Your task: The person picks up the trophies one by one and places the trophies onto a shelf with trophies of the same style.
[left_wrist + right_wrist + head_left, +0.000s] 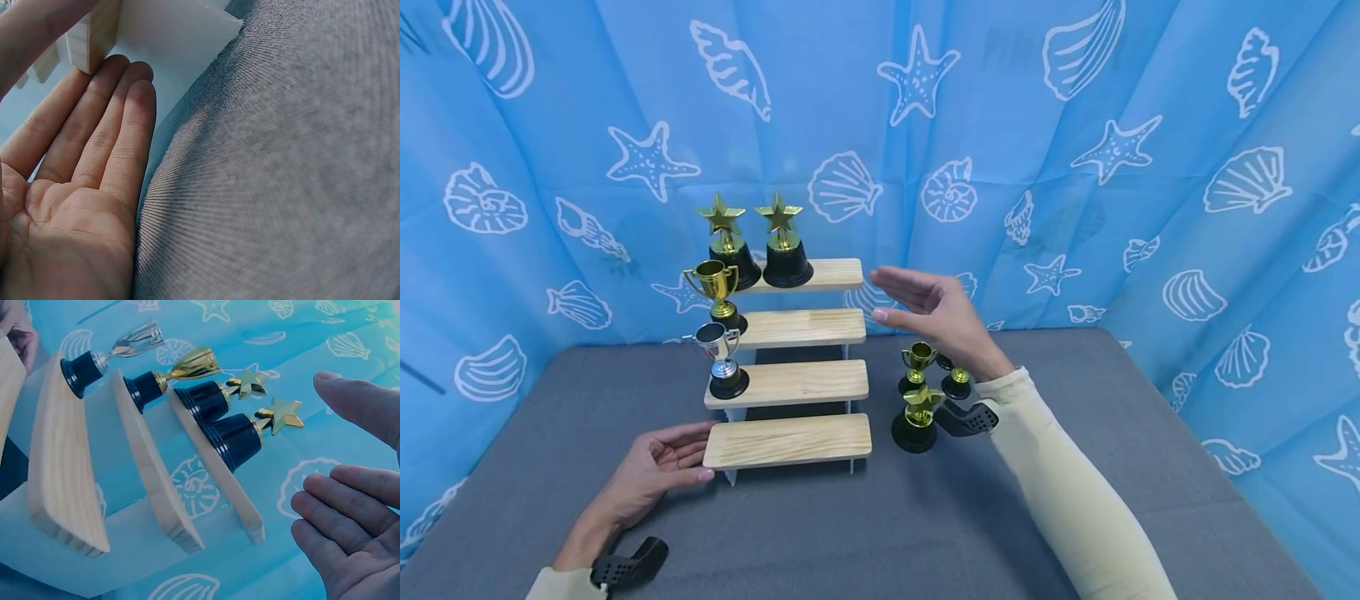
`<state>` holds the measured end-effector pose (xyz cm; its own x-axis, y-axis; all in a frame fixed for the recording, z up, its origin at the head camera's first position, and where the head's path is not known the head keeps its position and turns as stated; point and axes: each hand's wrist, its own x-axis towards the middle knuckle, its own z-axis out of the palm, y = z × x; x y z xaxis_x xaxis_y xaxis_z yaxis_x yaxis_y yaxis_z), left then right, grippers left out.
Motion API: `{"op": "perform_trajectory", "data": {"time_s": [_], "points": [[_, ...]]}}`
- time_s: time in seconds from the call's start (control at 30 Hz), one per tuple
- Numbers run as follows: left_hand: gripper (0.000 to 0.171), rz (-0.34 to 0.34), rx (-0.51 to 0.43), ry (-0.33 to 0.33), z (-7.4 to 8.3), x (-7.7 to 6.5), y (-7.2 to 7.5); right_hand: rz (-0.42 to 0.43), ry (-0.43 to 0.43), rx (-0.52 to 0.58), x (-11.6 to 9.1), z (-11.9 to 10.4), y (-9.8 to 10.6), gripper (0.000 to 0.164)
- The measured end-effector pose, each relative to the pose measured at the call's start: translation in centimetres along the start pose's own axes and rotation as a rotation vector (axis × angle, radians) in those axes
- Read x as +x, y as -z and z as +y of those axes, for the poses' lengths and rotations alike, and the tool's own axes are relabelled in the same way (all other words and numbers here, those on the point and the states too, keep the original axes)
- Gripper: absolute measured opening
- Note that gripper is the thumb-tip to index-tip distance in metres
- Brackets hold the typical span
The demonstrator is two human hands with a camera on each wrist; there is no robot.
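Observation:
A four-step wooden display riser [790, 442] with pale side supports stands on the table. Two gold star trophies [784, 250] on black bases share its top step. One step down is a gold cup trophy [715, 283], and below that a silver cup trophy [721, 354], all toward the left. My left hand [658, 467] is at the left end of the lowest step, its straight fingertips right at the wood in the left wrist view. My right hand [936, 312] is in the air right of the upper steps, fingers extended, holding nothing.
Right of the riser, under my right forearm, stand a small gold cup trophy [917, 358], a gold star trophy [916, 425] and another gold trophy [957, 382], partly hidden by the hand. A blue seashell-print curtain [1000, 108] hangs behind the grey-covered table [820, 542].

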<state>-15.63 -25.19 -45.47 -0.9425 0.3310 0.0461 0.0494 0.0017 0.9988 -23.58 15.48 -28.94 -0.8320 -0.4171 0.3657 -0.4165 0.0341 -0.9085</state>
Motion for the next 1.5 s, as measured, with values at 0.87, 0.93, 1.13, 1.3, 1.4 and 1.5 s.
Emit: {"op": "perform_trajectory", "data": {"time_s": [0.87,0.93,1.13,1.3,1.4,1.5], "points": [[0.072,-0.001,0.006,0.005,0.0,0.0,0.1,0.092,-0.057,-0.031,-7.2,2.1,2.5,0.056],[0.072,-0.003,0.002,0.002,0.0,0.0,0.0,0.1,-0.064,-0.026,-7.6,2.4,2.6,0.055],[0.073,-0.001,-0.003,0.002,-0.1,0.0,0.1,0.1,-0.093,-0.041,-8.5,3.1,2.8,0.053],[0.072,-0.004,0.001,-0.005,0.0,0.0,0.0,0.102,-0.113,-0.039,-9.1,3.6,2.9,0.053],[0.072,0.003,0.007,-0.001,0.0,0.0,0.0,0.092,-0.117,-0.02,-9.4,4.1,3.1,0.052],[0.072,0.013,0.01,0.008,0.0,0.0,0.0,0.075,-0.124,-0.024,-9.6,4.6,3.3,0.051]]}}
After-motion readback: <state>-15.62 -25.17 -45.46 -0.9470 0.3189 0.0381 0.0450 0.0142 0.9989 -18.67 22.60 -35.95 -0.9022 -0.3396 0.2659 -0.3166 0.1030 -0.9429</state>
